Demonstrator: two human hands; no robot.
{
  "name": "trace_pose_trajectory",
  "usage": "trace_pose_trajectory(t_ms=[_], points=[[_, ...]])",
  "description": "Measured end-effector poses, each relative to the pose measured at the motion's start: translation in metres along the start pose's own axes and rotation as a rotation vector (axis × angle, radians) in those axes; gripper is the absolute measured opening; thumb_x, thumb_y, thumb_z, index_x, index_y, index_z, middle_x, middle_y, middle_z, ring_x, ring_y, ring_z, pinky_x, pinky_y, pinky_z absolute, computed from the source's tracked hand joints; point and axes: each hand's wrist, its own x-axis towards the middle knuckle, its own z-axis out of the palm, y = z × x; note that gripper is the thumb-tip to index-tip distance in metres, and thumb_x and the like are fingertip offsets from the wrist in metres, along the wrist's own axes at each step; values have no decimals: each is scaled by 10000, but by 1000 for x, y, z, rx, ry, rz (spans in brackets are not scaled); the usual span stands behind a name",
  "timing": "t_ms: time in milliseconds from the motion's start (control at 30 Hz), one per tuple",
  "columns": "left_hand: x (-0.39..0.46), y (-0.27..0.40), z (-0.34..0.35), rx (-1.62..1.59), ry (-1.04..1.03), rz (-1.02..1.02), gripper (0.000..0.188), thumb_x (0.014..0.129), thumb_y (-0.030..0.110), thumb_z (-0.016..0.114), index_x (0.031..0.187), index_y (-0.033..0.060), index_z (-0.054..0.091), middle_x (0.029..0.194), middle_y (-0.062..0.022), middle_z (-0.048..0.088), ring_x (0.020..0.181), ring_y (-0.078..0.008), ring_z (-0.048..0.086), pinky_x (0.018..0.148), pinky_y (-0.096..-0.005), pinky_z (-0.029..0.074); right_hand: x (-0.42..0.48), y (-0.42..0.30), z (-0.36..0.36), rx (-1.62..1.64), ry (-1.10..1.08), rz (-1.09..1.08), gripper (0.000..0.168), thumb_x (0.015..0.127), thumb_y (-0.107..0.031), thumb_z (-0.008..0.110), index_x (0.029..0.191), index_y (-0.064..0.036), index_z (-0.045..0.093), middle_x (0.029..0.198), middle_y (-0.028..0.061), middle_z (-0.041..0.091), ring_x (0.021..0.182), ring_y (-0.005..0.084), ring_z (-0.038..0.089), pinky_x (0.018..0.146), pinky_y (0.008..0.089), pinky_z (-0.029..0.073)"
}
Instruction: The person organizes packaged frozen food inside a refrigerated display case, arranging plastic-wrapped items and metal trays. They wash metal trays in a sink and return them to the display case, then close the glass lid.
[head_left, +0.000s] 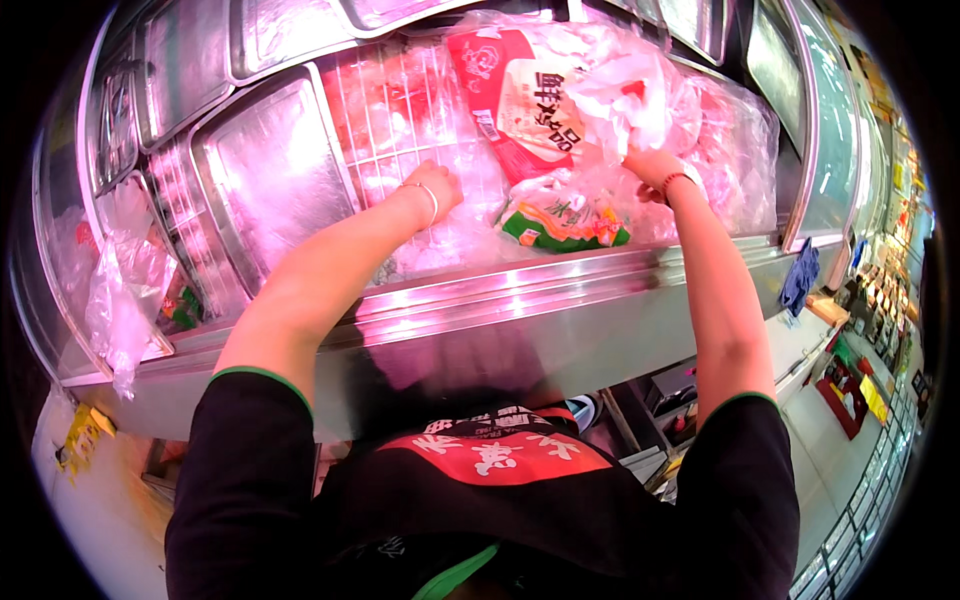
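Note:
My left hand (439, 193) rests at the lower part of a white wire rack (397, 154) inside a display case; its fingers are curled, and whether they grip the rack cannot be told. Reddish, plastic-covered food lies under the wires. My right hand (660, 174) is at the crumpled lower edge of a white and clear plastic bag (630, 94), its fingertips partly hidden. Beside it lie a large red printed bag (480, 75) and a green, white and orange package (566, 221). Pink food in clear plastic (724, 150) lies to the right of my right hand.
Metal trays (277, 172) stand left of the rack, with more along the back. The case's steel front rail (510, 289) runs below my forearms. A clear plastic bag (124, 300) hangs over the left edge. A blue cloth (801, 277) hangs at the right.

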Motion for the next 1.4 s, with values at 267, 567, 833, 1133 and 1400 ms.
trace_pose_trajectory(t_ms=[267, 567, 833, 1133, 1400], points=[[-9, -6, 4, -115, -4, -99, 228, 785, 137, 541, 944, 153, 704, 993, -72, 678, 964, -233, 632, 814, -411, 451, -121, -61, 7, -172, 707, -987, 443, 762, -330, 683, 1061, -16, 595, 930, 182, 633, 938, 341, 595, 835, 374, 475], [-29, -9, -14, -324, -224, -322, 276, 824, 164, 539, 1067, 134, 665, 1092, -94, 652, 1040, -254, 611, 867, -435, 428, -73, -83, 34, -420, 555, -768, 302, 819, -254, 571, 945, 11, 642, 884, 239, 628, 850, 379, 610, 793, 443, 480], [-192, -45, -55, -578, 555, -689, 250, 818, 201, 601, 1020, 57, 631, 1000, -147, 615, 985, -332, 565, 869, -393, 451, -139, -147, 153, -805, -21, -1073, 459, 823, -326, 591, 1180, -43, 538, 1139, 172, 576, 1033, 318, 565, 879, 413, 457], [-373, 58, -36, -455, 1191, -1061, 213, 797, 73, 611, 1008, 43, 621, 1106, -158, 556, 1033, -332, 533, 879, -377, 435, -126, -188, 227, -376, -260, -1174, 435, 839, -323, 574, 1062, 49, 611, 1046, 225, 627, 996, 329, 601, 883, 376, 463], [-415, 62, -15, -395, 1350, -1109, 272, 786, 76, 617, 1058, 63, 619, 1218, -172, 507, 1137, -344, 466, 968, -418, 360, -141, -214, 255, -128, -259, -1006, 403, 832, -295, 585, 1023, 58, 628, 972, 221, 652, 924, 303, 637, 829, 352, 489]])
